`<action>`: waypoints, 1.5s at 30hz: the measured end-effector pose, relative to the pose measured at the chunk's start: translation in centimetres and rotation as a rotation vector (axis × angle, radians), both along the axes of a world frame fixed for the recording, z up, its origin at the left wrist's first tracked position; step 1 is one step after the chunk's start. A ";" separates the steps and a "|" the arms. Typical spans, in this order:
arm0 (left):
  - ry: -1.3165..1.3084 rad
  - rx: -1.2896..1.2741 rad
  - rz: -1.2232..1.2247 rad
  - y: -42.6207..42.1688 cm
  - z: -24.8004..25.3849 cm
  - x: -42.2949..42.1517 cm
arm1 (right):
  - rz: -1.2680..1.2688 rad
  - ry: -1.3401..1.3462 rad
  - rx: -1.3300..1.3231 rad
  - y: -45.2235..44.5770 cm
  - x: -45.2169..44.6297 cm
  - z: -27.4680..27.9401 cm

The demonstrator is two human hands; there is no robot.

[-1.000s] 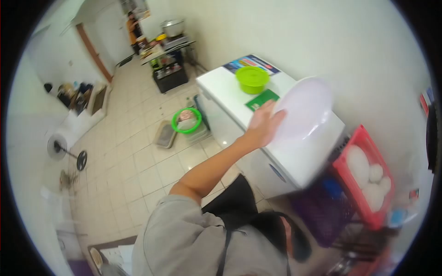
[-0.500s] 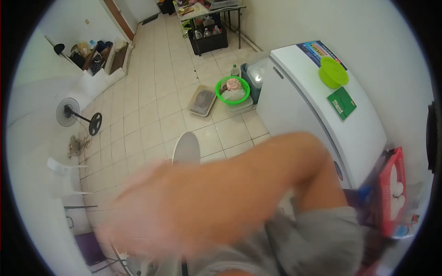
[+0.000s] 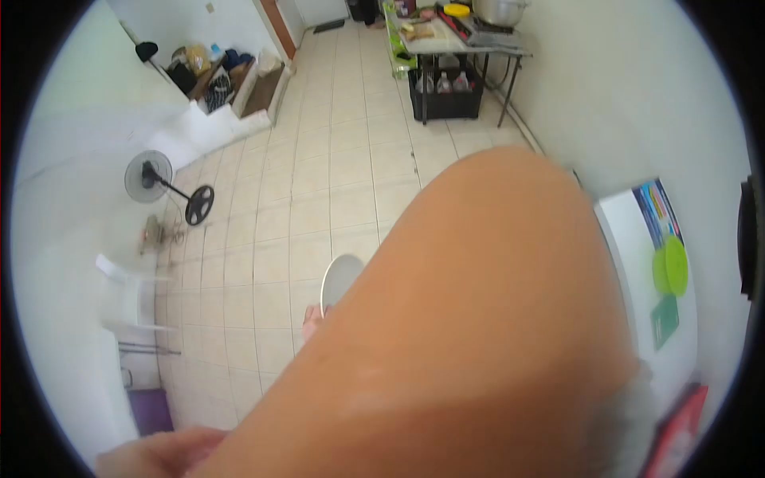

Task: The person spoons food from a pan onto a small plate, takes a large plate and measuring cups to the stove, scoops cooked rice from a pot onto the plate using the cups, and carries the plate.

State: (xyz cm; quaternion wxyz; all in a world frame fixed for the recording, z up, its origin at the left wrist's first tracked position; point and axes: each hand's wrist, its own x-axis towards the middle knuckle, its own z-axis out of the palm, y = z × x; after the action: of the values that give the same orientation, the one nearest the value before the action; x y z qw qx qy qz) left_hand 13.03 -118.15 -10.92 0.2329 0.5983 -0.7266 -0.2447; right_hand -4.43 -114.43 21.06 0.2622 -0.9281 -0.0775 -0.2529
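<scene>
My right arm is bent across the front of the view, its raised elbow and forearm covering much of the middle. At the lower left edge, my right hand point(image 3: 163, 452) shows only in part; its fingers are cut off or hidden, so I cannot tell what they hold. Behind the forearm, my left hand point(image 3: 312, 320) grips the edge of a round white dish point(image 3: 341, 280) with a pale rim. The forearm hides the rest of the dish and most of that hand.
A white fridge or freezer point(image 3: 637, 231) at the right bears a lime-green bowl point(image 3: 671, 267) and a green packet point(image 3: 664, 322). Ahead stands a table point(image 3: 478, 48) with a pot point(image 3: 500, 12), above a black crate point(image 3: 446, 103). A fan point(image 3: 150, 175) and a white chair point(image 3: 131, 295) are at left.
My right forearm has swung from level to steeply slanted, its elbow higher and its hand lower left. The view has shifted; the green basin on the floor is now hidden. My left hand's fingers now show.
</scene>
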 end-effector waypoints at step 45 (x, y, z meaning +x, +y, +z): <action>1.113 0.375 0.209 -130.1 2.2 -43.0 | -2.105 -0.331 1.047 -109.7 -69.4 -29.9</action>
State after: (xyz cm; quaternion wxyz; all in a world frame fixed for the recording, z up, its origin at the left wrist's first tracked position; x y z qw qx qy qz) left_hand -30.01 -248.26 -8.71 0.4916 0.4793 -0.3771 -0.6215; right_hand -73.85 -224.08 -8.87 0.2597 -0.2715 0.8035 -0.4618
